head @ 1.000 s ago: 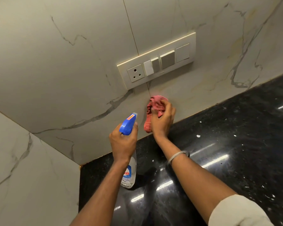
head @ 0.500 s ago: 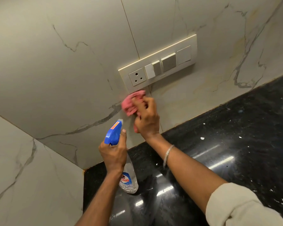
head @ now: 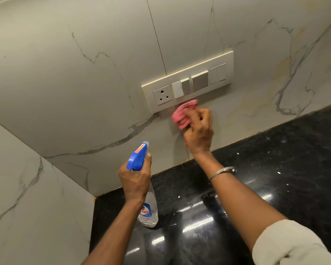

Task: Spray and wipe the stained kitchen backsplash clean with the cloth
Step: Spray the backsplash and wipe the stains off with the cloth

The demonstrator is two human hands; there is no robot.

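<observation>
My right hand (head: 199, 129) grips a bunched pink cloth (head: 182, 114) and presses it on the marble backsplash (head: 84, 83), just under the switch plate. The cloth looks blurred. My left hand (head: 135, 180) holds a clear spray bottle (head: 148, 211) with a blue trigger head (head: 138, 157), nozzle pointing up at the wall, the bottle hanging above the counter. Yellowish stains (head: 281, 67) show on the backsplash to the right of the switch plate.
A cream switch plate (head: 187, 81) with a socket and switches sits on the wall right above the cloth. A black glossy countertop (head: 266, 178) with white specks runs below. A marble side wall (head: 27, 197) closes the corner at the left.
My right hand with the cloth rose from near the counter edge to just under the switch plate, swinging left and then back right. The bottle hand barely moved.
</observation>
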